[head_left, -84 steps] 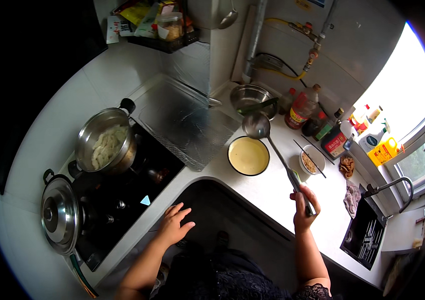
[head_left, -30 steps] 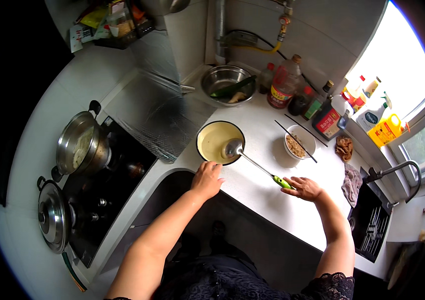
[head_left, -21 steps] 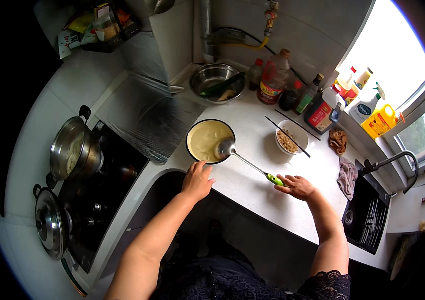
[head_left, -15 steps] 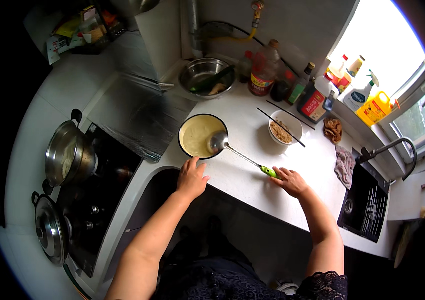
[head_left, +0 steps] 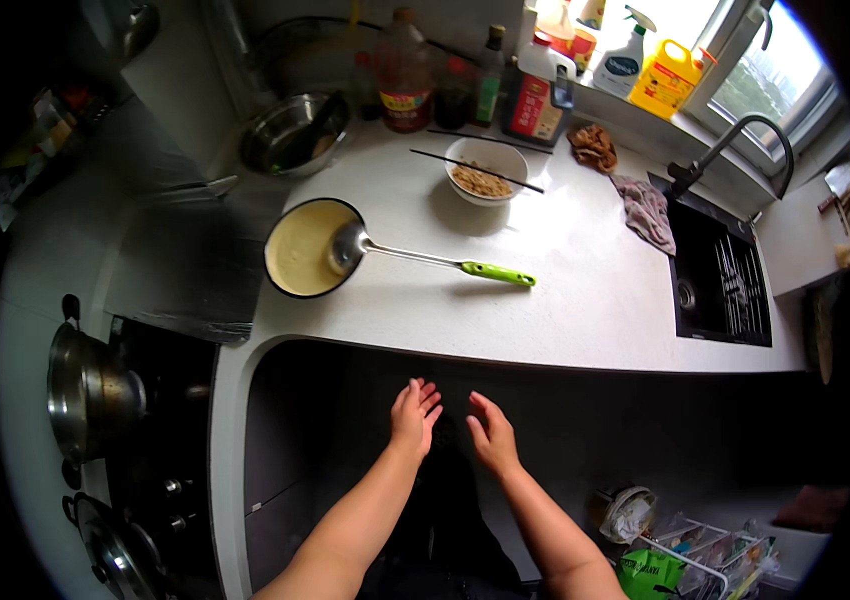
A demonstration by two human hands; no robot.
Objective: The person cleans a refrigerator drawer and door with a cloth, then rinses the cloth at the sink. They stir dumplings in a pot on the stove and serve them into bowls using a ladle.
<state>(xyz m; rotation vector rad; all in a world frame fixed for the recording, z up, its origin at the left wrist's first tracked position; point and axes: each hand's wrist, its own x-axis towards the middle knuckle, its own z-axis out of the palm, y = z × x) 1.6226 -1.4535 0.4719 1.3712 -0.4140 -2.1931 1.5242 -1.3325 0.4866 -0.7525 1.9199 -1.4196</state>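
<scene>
My left hand (head_left: 413, 415) and my right hand (head_left: 492, 434) are both empty, fingers apart, held close together in front of the counter's near edge. Beyond them on the white counter (head_left: 585, 300) stands a dark-rimmed bowl (head_left: 297, 262) of pale yellow batter. A metal ladle (head_left: 415, 256) rests with its head in that bowl, its green handle sticking out to the right over the counter. Farther back, a white bowl (head_left: 490, 155) holds a brown crumbly food, with one dark chopstick (head_left: 445, 160) laid across it and another behind.
At left are a steel pot (head_left: 85, 390) on the stove and a lidded pan (head_left: 110, 555). A steel basin (head_left: 270, 140) and several bottles line the back. To the right lie a cloth (head_left: 645, 212) and the black sink (head_left: 710, 270). A wire rack (head_left: 705, 560) stands low at right.
My right hand has let go of the ladle's green handle. Both hands have drawn back off the counter and closer together. The view has turned to the right.
</scene>
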